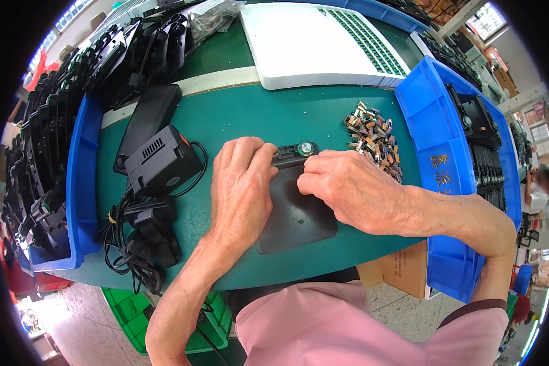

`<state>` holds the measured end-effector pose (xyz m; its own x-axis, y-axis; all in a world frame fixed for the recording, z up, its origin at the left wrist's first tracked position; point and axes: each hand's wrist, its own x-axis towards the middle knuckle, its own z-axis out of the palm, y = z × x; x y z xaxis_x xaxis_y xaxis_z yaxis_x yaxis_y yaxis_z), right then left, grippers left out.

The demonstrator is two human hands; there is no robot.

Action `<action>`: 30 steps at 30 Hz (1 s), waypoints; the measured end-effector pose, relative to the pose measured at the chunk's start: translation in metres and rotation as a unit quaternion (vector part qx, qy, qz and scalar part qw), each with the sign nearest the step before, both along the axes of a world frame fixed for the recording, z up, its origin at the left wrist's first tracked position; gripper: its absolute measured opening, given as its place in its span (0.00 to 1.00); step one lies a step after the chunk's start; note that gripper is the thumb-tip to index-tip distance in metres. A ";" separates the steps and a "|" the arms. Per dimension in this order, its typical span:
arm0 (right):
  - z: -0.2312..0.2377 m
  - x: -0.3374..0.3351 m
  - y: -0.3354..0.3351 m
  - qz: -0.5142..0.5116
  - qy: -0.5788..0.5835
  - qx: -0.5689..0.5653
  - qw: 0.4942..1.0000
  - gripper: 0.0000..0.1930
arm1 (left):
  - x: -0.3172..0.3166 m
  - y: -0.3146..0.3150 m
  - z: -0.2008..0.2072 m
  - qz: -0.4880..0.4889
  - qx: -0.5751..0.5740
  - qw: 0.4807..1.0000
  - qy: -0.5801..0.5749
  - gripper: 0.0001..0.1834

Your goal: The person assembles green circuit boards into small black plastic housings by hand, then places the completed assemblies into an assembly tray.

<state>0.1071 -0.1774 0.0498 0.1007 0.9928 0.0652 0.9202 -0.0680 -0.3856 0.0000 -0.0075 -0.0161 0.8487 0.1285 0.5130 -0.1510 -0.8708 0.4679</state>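
Observation:
A dark, flat plastic panel (299, 222) lies on the green table in front of me. Along its far end runs a black strip (285, 152) of moulded parts with a round silver piece (305, 148). My left hand (241, 183) is closed over the panel's upper left edge, thumb and fingers bent close to the strip. At the upper right corner, my right hand (354, 189) is closed with curled fingers against the panel, just below the silver piece. Whether a small part sits under those fingertips is hidden. Several small metal-and-brown components (372, 137) lie heaped beyond my right hand.
Black boxy devices (163, 160) and tangled cables (119, 244) lie on the left. A blue bin (82, 183) of black parts stands behind them. More blue bins (433, 128) line the right side. A white foam tray (311, 43) spans the back. Below the table sits a green crate (125, 311).

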 end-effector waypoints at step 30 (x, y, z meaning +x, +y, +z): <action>0.009 0.031 0.005 -0.085 -0.079 0.127 0.985 0.16 | -0.002 0.001 0.004 0.008 -0.011 1.000 -0.005 0.13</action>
<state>0.1381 -0.1725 0.0590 0.2321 0.9121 0.3378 0.9540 -0.1458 -0.2620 -0.0021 -0.0061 -0.0122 0.8417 0.1536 0.5176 -0.1414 -0.8624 0.4860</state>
